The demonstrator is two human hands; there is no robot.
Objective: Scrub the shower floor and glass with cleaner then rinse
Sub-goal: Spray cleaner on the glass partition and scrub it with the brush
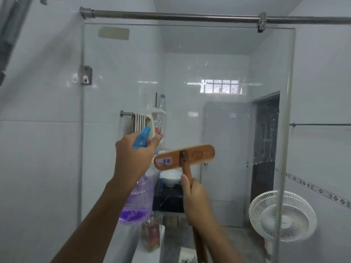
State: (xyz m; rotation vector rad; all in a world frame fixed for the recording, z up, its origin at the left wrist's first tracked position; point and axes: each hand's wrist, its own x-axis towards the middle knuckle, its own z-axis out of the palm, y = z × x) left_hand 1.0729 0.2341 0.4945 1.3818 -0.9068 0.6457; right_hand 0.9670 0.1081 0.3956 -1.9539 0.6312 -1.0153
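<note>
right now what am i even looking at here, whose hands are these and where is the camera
There is no machine: a person wears a camera on the head, so this one picture looks forward and down at their own hands. The left hand grips a spray bottle with purple cleaner and a blue trigger. The right hand holds the handle of a wooden scrub brush, raised in front of the shower glass. Through the glass you see a white fan and a sink bowl.

Both arms are raised forward; the left hand (133,154) is closed around a bottle neck, thumb extended to the right; the right hand (195,200) is wrapped around a handle, slightly lower, motion-blurred.
</note>
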